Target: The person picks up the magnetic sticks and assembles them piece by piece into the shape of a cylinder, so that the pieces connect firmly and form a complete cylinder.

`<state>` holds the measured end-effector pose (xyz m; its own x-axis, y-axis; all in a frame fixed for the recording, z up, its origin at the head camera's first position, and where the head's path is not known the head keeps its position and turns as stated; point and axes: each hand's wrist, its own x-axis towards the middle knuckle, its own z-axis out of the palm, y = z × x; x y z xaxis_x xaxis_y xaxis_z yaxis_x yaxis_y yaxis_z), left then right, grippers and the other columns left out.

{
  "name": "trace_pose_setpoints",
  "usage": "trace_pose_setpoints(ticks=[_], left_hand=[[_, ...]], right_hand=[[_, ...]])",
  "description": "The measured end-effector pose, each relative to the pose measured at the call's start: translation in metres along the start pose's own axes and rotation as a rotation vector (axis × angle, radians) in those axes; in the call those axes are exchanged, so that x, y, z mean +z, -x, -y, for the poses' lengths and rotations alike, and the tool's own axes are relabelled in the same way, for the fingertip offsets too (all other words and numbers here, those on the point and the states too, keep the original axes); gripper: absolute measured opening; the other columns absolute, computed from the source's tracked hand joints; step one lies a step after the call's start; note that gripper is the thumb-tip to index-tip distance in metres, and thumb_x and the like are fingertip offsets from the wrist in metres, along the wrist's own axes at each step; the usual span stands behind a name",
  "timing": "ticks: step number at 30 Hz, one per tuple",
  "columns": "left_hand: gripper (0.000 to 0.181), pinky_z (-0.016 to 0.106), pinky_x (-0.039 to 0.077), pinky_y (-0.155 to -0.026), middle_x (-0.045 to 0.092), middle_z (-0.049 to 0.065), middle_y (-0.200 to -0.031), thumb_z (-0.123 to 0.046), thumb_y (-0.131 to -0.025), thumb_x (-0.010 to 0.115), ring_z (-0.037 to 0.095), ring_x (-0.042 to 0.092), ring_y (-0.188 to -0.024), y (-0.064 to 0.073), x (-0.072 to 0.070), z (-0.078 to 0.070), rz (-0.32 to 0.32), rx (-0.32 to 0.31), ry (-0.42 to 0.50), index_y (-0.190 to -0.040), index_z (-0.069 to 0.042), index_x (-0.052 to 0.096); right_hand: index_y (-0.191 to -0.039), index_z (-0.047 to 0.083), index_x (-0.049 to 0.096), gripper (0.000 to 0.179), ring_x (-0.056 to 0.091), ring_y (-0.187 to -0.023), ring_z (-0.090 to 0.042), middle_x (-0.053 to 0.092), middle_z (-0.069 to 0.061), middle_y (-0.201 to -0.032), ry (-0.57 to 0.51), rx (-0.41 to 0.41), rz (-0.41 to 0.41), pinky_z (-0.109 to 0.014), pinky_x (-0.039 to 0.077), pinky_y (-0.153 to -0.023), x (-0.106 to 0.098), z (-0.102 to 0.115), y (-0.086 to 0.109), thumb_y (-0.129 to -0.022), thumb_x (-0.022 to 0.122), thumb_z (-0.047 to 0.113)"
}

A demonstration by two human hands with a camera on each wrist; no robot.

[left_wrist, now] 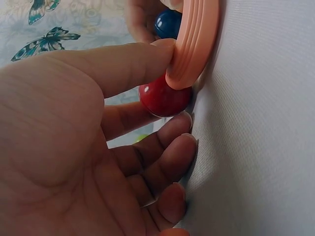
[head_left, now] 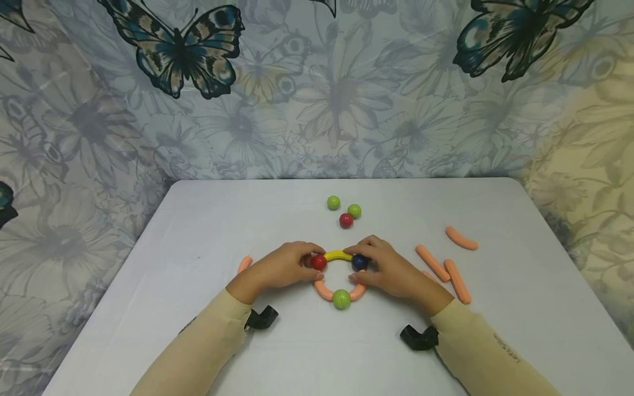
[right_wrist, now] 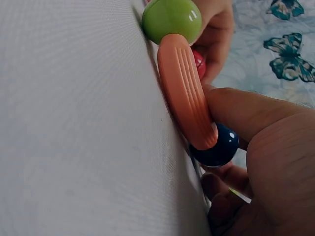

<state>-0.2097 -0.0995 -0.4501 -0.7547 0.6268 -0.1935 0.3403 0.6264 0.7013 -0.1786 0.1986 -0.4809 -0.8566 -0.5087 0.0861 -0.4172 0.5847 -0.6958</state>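
On the white table lies a ring of toy balls and curved sticks, apparently a magnetic building set. A yellow curved stick (head_left: 338, 255) runs along its far side, between a red ball (head_left: 319, 263) and a dark blue ball (head_left: 359, 262). Two orange curved sticks (head_left: 324, 291) (right_wrist: 184, 93) lead down to a green ball (head_left: 341, 299) at the near side. My left hand (head_left: 284, 265) pinches the ring at the red ball, thumb on the left orange stick (left_wrist: 194, 44). From the other side my right hand (head_left: 388, 268) grips it at the blue ball, thumb against the right orange stick.
Beyond the ring sit two green balls (head_left: 333, 202) (head_left: 354, 210) and another red ball (head_left: 346, 220). Several loose orange sticks (head_left: 458, 281) lie to the right of my right hand. One more orange stick (head_left: 245, 263) shows partly behind my left wrist.
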Motion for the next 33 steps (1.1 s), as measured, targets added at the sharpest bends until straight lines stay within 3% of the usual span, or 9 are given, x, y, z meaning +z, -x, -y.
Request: trace_pose_setpoints(ticks=[9, 16, 22, 27, 33], left_hand=[[0.044, 0.037, 0.052, -0.082, 0.065, -0.003, -0.099, -0.031, -0.101, 0.082, 0.016, 0.061, -0.091, -0.002, 0.001, 0.002, -0.018, 0.020, -0.027, -0.140, -0.013, 0.071], [0.054, 0.038, 0.051, -0.093, 0.063, -0.006, -0.113, -0.037, -0.098, 0.083, 0.016, 0.060, -0.103, 0.004, 0.001, -0.005, 0.001, 0.002, -0.091, -0.144, -0.014, 0.067], [0.058, 0.037, 0.050, -0.100, 0.058, -0.008, -0.122, -0.029, -0.096, 0.085, 0.016, 0.057, -0.112, 0.008, 0.002, -0.008, -0.014, 0.108, -0.125, -0.147, -0.012, 0.065], [0.040, 0.034, 0.052, -0.094, 0.062, -0.009, -0.122, -0.016, -0.103, 0.079, 0.013, 0.060, -0.105, 0.005, 0.006, 0.003, -0.069, 0.136, -0.073, -0.142, -0.014, 0.069], [0.030, 0.035, 0.053, -0.085, 0.066, -0.010, -0.119, -0.017, -0.106, 0.076, 0.013, 0.060, -0.097, 0.001, 0.015, 0.007, -0.157, 0.133, -0.006, -0.135, -0.018, 0.072]], right_hand=[[-0.145, 0.020, 0.071, 0.052, 0.054, -0.124, -0.025, 0.058, 0.000, -0.130, -0.010, 0.038, -0.001, -0.054, 0.046, -0.106, 0.001, -0.001, 0.000, -0.098, 0.085, 0.037], [-0.148, 0.017, 0.066, 0.052, 0.057, -0.112, -0.021, 0.062, 0.000, -0.132, -0.090, 0.044, -0.040, -0.043, 0.052, -0.091, -0.013, 0.007, 0.009, -0.101, 0.083, 0.032], [-0.146, 0.012, 0.067, 0.044, 0.060, -0.114, -0.024, 0.066, -0.007, -0.134, -0.161, 0.062, -0.170, -0.041, 0.051, -0.091, -0.043, 0.008, 0.021, -0.105, 0.078, 0.024], [-0.147, 0.012, 0.066, 0.041, 0.061, -0.112, -0.022, 0.067, -0.007, -0.133, -0.170, 0.099, -0.254, -0.031, 0.049, -0.092, -0.066, -0.007, 0.039, -0.107, 0.074, 0.019], [-0.147, 0.009, 0.064, 0.043, 0.060, -0.110, -0.019, 0.067, -0.009, -0.133, -0.080, 0.155, -0.311, -0.023, 0.048, -0.090, -0.079, -0.037, 0.065, -0.107, 0.075, 0.019]])
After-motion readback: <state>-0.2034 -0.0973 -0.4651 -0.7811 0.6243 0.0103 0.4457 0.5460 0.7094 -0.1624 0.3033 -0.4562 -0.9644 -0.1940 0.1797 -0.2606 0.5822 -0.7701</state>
